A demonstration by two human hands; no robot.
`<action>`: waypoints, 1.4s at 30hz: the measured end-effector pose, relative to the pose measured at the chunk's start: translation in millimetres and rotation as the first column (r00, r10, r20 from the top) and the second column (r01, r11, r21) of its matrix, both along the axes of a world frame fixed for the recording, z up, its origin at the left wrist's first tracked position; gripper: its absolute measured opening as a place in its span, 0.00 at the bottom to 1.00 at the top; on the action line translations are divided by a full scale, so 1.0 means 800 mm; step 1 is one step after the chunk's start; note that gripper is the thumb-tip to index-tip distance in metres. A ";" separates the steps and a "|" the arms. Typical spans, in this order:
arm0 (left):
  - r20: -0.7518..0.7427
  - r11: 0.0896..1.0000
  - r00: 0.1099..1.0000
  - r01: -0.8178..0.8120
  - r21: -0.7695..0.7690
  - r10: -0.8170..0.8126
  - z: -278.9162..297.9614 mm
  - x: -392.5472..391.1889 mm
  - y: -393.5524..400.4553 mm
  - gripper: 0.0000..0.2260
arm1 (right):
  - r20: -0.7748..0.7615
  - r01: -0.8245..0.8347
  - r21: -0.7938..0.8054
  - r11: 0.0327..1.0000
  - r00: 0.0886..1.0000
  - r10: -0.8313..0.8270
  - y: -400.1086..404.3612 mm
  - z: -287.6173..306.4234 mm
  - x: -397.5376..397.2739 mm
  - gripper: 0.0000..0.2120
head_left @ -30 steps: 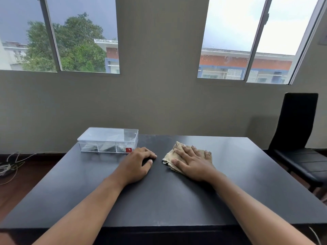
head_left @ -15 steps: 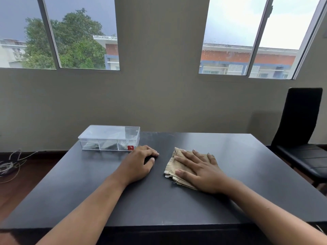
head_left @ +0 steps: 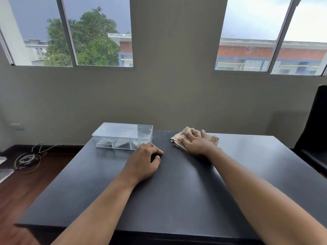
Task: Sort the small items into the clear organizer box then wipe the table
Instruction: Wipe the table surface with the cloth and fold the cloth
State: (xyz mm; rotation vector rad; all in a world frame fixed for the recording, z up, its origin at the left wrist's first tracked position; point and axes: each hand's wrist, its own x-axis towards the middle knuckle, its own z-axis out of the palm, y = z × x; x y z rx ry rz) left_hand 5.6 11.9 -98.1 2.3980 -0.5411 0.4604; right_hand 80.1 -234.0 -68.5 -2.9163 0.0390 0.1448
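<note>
The clear organizer box (head_left: 122, 135) stands with its lid closed at the far left of the black table (head_left: 177, 191); small items show dimly through its front wall. A beige cloth (head_left: 211, 137) lies near the table's far edge, to the right of the box. My right hand (head_left: 196, 143) presses flat on the cloth with fingers spread. My left hand (head_left: 143, 162) rests on the table just in front of the box's right end, fingers loosely curled, holding nothing.
A black chair (head_left: 313, 131) stands at the table's right side. Tangled cables (head_left: 29, 159) lie on the wooden floor to the left. A grey wall with two windows runs close behind the table's far edge.
My right hand has slid the cloth away from me toward the table's far edge. My left hand has stayed in place by the box.
</note>
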 end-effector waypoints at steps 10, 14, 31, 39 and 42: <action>-0.002 0.998 0.998 -0.058 -0.022 0.058 0.002 -0.001 0.005 0.09 | -0.004 -0.205 -0.001 0.979 0.979 0.205 0.028 -0.001 0.018 0.29; 0.021 0.989 0.993 -0.113 -0.097 0.115 0.006 -0.003 0.007 0.08 | -0.001 -0.265 -0.057 0.962 0.964 0.266 0.028 -0.006 0.000 0.29; -0.034 0.995 0.999 -0.020 -0.095 0.017 0.011 -0.024 -0.006 0.15 | 0.039 -0.511 -0.045 0.859 0.858 0.512 0.028 -0.011 -0.205 0.28; -0.075 0.977 0.997 0.045 0.210 -0.029 0.005 -0.050 -0.014 0.27 | 0.265 -0.402 0.280 0.872 0.905 0.332 0.011 -0.016 -0.227 0.18; -0.062 0.977 0.998 0.043 0.211 -0.030 0.007 -0.062 -0.017 0.25 | 0.300 -0.232 0.346 0.909 0.946 0.127 0.010 -0.020 -0.226 0.23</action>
